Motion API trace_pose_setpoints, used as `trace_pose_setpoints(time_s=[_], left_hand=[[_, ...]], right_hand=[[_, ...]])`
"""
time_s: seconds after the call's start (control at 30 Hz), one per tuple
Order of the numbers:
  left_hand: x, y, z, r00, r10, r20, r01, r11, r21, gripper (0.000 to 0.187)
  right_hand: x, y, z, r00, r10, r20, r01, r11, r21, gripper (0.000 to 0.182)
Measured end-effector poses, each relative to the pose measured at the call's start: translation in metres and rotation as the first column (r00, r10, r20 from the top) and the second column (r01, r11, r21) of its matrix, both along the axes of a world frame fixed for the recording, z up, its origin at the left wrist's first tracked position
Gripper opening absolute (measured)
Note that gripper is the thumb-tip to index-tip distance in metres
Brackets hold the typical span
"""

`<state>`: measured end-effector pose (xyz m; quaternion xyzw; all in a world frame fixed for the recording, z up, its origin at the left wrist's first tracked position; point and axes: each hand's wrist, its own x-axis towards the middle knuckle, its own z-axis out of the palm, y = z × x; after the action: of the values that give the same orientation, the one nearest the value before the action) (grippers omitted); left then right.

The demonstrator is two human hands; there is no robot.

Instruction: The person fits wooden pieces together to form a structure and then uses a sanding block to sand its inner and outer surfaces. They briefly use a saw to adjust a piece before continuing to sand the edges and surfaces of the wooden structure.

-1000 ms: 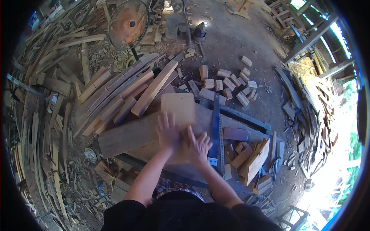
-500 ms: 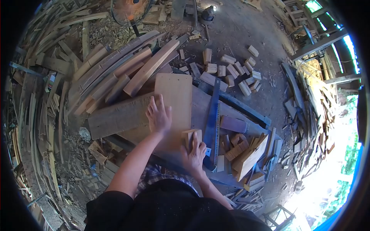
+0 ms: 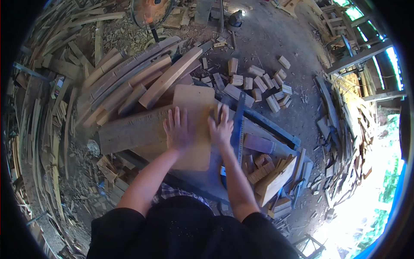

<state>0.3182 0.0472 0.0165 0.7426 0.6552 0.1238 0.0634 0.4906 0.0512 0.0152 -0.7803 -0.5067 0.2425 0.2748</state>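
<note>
A pale rectangular board with rounded corners (image 3: 194, 96) lies lengthwise in front of me on the work surface. My left hand (image 3: 177, 128) is spread flat on its left part, fingers apart and holding nothing. At the board's right edge, my right hand (image 3: 221, 126) is closed around a small wooden block (image 3: 218, 111), somewhat blurred. Just right of that hand lies a blue handsaw (image 3: 238, 129), partly hidden by my right forearm. A wide darker plank (image 3: 131, 131) extends left from beside the board.
Long timbers (image 3: 172, 77) are stacked at the upper left. Small cut blocks (image 3: 260, 84) lie on the ground beyond the bench. A purplish block (image 3: 258, 143) and a leaning board (image 3: 278, 181) are on the right. A fan (image 3: 152, 13) stands at the top.
My right hand has moved forward with the block, from the board's near right corner up along its right edge. My left hand has shifted slightly down, its fingers now flatter.
</note>
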Motion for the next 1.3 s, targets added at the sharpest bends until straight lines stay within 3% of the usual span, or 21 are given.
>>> trace_pose_setpoints(time_s=[0.13, 0.2, 0.23, 0.33, 0.37, 0.47, 0.57, 0.67, 0.7, 0.8, 0.83, 0.9, 1.03, 1.07, 1.1, 1.13, 1.17, 1.23, 1.3], left_hand=[[0.001, 0.005, -0.018, 0.998, -0.021, -0.059, 0.028, 0.993, 0.112, 0.063], [0.000, 0.008, -0.027, 0.974, -0.191, 0.123, 0.178, 0.978, 0.109, 0.063], [0.001, 0.007, -0.021, 0.974, -0.189, 0.124, 0.176, 0.978, 0.109, 0.063], [0.002, 0.009, -0.011, 0.975, -0.184, 0.122, 0.177, 0.982, 0.064, 0.060], [0.003, 0.010, -0.012, 0.975, -0.184, 0.126, 0.177, 0.982, 0.069, 0.059], [0.004, 0.011, -0.001, 0.980, -0.167, 0.105, 0.163, 0.985, 0.052, 0.056], [0.003, 0.010, 0.001, 0.977, -0.166, 0.131, 0.162, 0.986, 0.036, 0.060], [0.004, 0.009, 0.006, 0.981, -0.153, 0.122, 0.153, 0.988, 0.010, 0.062], [0.006, 0.009, 0.007, 0.978, -0.155, 0.137, 0.155, 0.988, 0.008, 0.062], [0.004, 0.012, 0.004, 0.976, -0.144, 0.165, 0.143, 0.990, 0.022, 0.065], [0.003, 0.011, 0.002, 0.975, -0.162, 0.155, 0.159, 0.987, 0.031, 0.065], [0.001, 0.011, 0.001, 0.975, -0.169, 0.144, 0.167, 0.986, 0.027, 0.066], [0.003, 0.012, 0.006, 0.976, -0.161, 0.143, 0.163, 0.987, -0.003, 0.065], [0.004, 0.012, 0.007, 0.978, -0.160, 0.137, 0.165, 0.986, -0.022, 0.066], [0.003, 0.011, 0.007, 0.978, -0.162, 0.127, 0.166, 0.986, -0.017, 0.066], [0.003, 0.011, 0.008, 0.981, -0.158, 0.115, 0.162, 0.987, -0.020, 0.066], [0.003, 0.011, 0.010, 0.982, -0.157, 0.107, 0.159, 0.987, -0.007, 0.065], [0.003, 0.010, 0.011, 0.980, -0.167, 0.104, 0.168, 0.986, 0.001, 0.065], [0.004, 0.010, 0.011, 0.979, -0.158, 0.125, 0.158, 0.987, 0.014, 0.064]], right_hand=[[-0.024, -0.147, 0.032, 0.994, 0.098, 0.049, -0.097, 0.995, -0.027, 0.084], [-0.028, -0.189, 0.040, 0.994, 0.108, 0.021, -0.106, 0.993, -0.056, 0.084], [-0.030, -0.198, 0.043, 0.994, 0.111, -0.006, -0.111, 0.993, -0.048, 0.083], [-0.031, -0.161, 0.038, 0.997, 0.049, -0.054, -0.052, 0.997, -0.060, 0.081], [-0.029, -0.127, 0.041, 0.999, 0.025, -0.028, -0.028, 0.994, -0.106, 0.081], [-0.008, 0.000, 0.011, 0.998, 0.018, 0.067, -0.020, 0.999, 0.034, 0.079], [0.007, 0.111, 0.012, 0.999, -0.031, -0.016, 0.031, 0.999, 0.026, 0.082], [0.013, 0.103, 0.003, 0.990, -0.072, -0.125, 0.075, 0.997, 0.015, 0.083], [0.019, 0.075, -0.012, 0.975, 0.045, -0.219, -0.028, 0.996, 0.080, 0.083], [0.004, -0.068, 0.004, 0.966, 0.163, -0.199, -0.128, 0.976, 0.177, 0.084], [-0.001, -0.115, 0.008, 0.948, 0.156, -0.277, -0.124, 0.984, 0.128, 0.085], [-0.020, -0.174, 0.008, 0.796, -0.022, -0.605, 0.053, 0.998, 0.033, 0.085], [0.002, -0.079, 0.006, 0.904, 0.091, -0.418, -0.053, 0.994, 0.101, 0.085], [0.010, -0.035, -0.009, 0.854, 0.070, -0.516, -0.012, 0.993, 0.115, 0.083], [0.018, 0.008, -0.015, 0.863, 0.131, -0.488, -0.029, 0.977, 0.211, 0.081], [0.022, 0.047, -0.017, 0.741, 0.142, -0.656, 0.003, 0.977, 0.214, 0.081], [0.027, 0.074, -0.020, 0.783, 0.161, -0.601, -0.027, 0.974, 0.226, 0.081], [0.029, 0.072, -0.018, 0.825, 0.167, -0.540, -0.047, 0.972, 0.230, 0.081], [0.017, 0.021, -0.001, 0.765, 0.176, -0.620, -0.021, 0.968, 0.249, 0.080]])
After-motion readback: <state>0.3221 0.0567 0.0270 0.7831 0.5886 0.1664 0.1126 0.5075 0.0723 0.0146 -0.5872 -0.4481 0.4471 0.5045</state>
